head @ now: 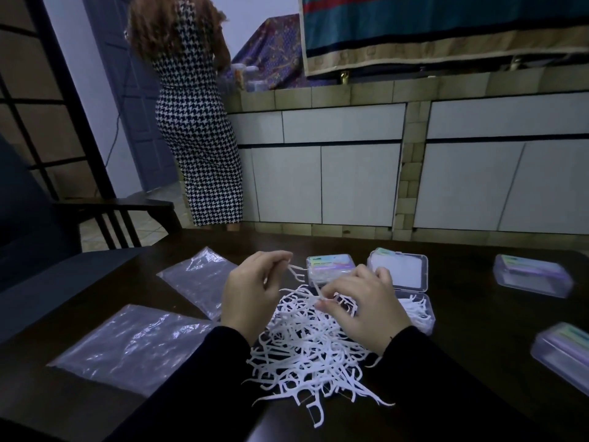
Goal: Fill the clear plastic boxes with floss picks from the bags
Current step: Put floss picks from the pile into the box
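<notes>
Head view, single camera: worn at head height, faces forward and down, close above the dark table (478, 320); wide-angle.

Table (478, 339): dark polished wood. Bags (134, 342): clear, crinkled, glossy plastic film. Floss picks (306, 355): white matt plastic. Boxes (529, 279): clear smooth plastic. Sleeves (439, 378): black matt cloth.

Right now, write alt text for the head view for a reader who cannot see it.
Two hands sort a pile of white floss picks on a dark table: the left hand pinches one pick, the right hand picks at the pile. An open clear box holds some picks; closed boxes and two flat plastic bags lie around.
</notes>
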{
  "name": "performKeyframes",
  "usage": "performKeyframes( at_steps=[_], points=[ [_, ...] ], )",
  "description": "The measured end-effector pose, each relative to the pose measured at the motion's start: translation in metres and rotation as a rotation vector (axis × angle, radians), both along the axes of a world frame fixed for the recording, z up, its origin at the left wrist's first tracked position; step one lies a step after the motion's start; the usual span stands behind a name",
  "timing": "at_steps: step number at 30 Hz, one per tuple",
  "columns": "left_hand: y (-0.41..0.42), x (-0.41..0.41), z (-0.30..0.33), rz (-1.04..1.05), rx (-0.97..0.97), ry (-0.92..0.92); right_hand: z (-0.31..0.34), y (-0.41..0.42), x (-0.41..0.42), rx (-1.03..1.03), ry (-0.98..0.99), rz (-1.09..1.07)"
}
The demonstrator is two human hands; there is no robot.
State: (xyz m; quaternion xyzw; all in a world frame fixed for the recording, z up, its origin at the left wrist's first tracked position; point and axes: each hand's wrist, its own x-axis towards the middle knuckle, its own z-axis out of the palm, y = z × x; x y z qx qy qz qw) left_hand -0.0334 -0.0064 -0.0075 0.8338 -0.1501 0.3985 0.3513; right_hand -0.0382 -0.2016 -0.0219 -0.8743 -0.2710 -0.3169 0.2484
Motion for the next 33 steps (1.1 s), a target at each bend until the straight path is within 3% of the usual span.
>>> performKeyframes(
  at_steps=[6,11,18,23,33],
  points=[
    [-0.007,-0.001,0.004,-0.013,-0.205,0.084,0.002,-0.004,-0.005,0.078,0.017,-0.014],
    [-0.007,-0.002,0.006,-0.021,-0.276,0.136,0.006,-0.014,-0.007,0.378,0.218,-0.018],
    [-0.018,-0.003,0.001,-0.046,-0.254,0.130,0.000,-0.014,-0.007,0.203,0.111,-0.023],
    [-0.023,-0.006,0.002,-0.061,-0.251,0.128,0.002,-0.014,-0.009,0.235,0.147,-0.017],
    [-0.030,-0.005,0.009,-0.139,-0.460,0.211,0.015,-0.036,-0.007,0.403,0.282,-0.044]
  ],
)
